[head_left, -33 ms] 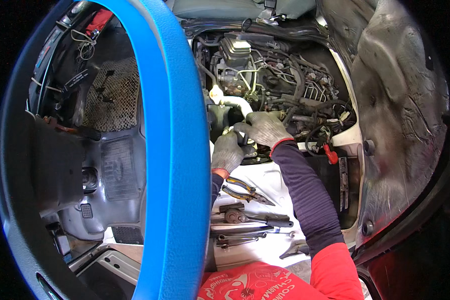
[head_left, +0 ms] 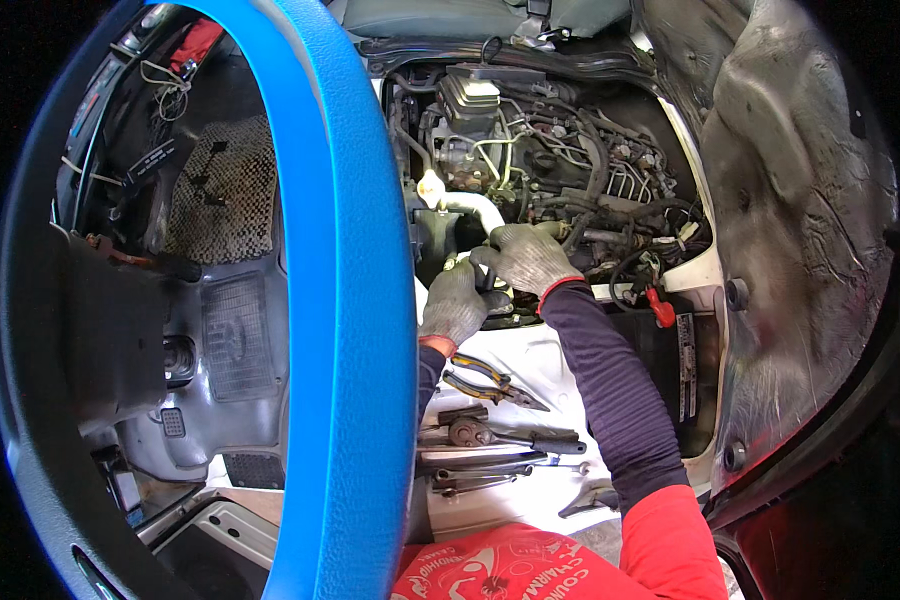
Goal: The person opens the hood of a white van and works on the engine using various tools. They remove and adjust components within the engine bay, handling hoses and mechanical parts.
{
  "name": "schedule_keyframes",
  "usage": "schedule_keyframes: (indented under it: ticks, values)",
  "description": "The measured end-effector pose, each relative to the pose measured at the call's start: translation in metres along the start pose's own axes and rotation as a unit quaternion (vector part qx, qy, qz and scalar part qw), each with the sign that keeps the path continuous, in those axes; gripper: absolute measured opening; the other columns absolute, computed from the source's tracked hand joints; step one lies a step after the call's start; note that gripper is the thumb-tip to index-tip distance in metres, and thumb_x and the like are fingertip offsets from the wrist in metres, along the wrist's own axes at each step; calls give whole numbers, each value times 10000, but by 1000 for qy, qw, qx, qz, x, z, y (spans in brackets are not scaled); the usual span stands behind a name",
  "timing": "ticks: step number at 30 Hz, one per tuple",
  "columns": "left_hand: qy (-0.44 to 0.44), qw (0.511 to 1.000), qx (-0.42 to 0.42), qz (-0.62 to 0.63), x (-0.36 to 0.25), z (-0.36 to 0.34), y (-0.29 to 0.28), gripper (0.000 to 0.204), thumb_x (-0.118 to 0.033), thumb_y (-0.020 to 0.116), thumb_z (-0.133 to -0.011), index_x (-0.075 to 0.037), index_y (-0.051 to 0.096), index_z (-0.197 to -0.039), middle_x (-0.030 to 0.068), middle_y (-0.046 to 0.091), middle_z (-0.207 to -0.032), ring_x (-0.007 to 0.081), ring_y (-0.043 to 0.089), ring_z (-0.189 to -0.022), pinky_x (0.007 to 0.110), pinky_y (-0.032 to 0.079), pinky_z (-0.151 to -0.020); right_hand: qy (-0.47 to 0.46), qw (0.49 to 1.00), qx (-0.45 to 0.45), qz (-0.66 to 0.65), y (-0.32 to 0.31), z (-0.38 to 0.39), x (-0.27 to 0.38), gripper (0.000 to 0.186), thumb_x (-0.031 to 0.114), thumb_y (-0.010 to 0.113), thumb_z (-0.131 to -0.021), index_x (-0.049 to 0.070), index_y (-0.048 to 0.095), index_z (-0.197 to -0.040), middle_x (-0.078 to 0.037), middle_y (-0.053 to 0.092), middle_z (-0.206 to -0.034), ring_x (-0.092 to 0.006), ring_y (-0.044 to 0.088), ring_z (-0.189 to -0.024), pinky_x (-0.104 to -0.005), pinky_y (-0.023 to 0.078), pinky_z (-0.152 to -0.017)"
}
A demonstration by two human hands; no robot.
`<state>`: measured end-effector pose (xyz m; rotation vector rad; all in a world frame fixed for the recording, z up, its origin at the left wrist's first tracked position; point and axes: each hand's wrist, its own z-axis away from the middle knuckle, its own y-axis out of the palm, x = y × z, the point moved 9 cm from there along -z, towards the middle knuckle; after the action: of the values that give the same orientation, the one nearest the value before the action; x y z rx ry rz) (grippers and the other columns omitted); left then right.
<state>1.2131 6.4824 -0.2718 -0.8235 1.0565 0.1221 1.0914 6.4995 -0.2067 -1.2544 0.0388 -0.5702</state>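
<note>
Both hands wear grey knitted work gloves and meet at the front of the engine bay, just below a pale bent hose [head_left: 477,207]. My left hand [head_left: 455,302] is closed, its fingers curled upward at the near edge of the opening. Touching or nearly touching it, my right hand [head_left: 532,262] reaches across from the right with its fingers bent down and closed, beside the hose's lower end. What the fingers grip is hidden by the gloves. Beyond the hands lies the engine [head_left: 560,150] with its pipes and cables.
On the white ledge lie yellow-and-black pliers [head_left: 477,387], a ratchet wrench [head_left: 515,438], several spanners [head_left: 480,475] and another dark-handled tool [head_left: 592,498]. A blue steering wheel [head_left: 355,300] blocks the left side. A battery [head_left: 655,360] with a red terminal cover [head_left: 661,308] sits at right, beside a raised padded panel [head_left: 795,250].
</note>
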Motion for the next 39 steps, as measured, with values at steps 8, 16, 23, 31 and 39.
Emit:
schedule_keyframes:
  ticks: [8, 16, 23, 31, 39]
  values:
    - [58, 998, 2, 0, 1, -3, -1, 373, -313, 848, -864, -8, 762, -1061, 231, 763, -965, 424, 733, -942, 474, 565, -853, -122, 962, 36, -243, -5, 5, 21, 363, 340, 687, -920, 10, 744, -1061, -232, 757, -1034, -431, 718, -1045, -499, 560, -921]
    - [46, 998, 31, -2, -12, 3, -1, 354, -244, 780, -910, 49, 717, -1098, 276, 742, -1071, 417, 719, -1048, 472, 563, -892, -140, 984, 20, -109, -2, -3, 27, 342, 326, 702, -905, 3, 769, -990, -221, 761, -990, -412, 728, -987, -499, 566, -918]
    - [54, 997, -49, 24, -4, 7, -8, 364, -297, 833, -874, 40, 744, -978, 275, 740, -954, 441, 732, -938, 481, 569, -825, -81, 986, 5, -147, -6, -5, 20, 437, 418, 706, -949, -13, 759, -999, -242, 753, -1005, -409, 732, -1009, -493, 563, -927]
    - [50, 997, 7, 59, 10, -5, 10, 364, -300, 812, -895, -9, 739, -1101, 244, 758, -963, 404, 747, -946, 483, 571, -812, -181, 974, 67, -116, -7, 5, 42, 358, 312, 670, -926, -2, 741, -1081, -206, 753, -1092, -378, 717, -1068, -473, 554, -947]
    - [56, 995, -58, -51, 0, 4, 2, 418, -348, 839, -860, -1, 734, -1068, 236, 750, -966, 430, 725, -921, 483, 568, -821, -14, 1000, 23, -5, 2, -2, 13, 503, 473, 699, -914, -16, 739, -1027, -259, 736, -1035, -427, 708, -1037, -518, 543, -936]
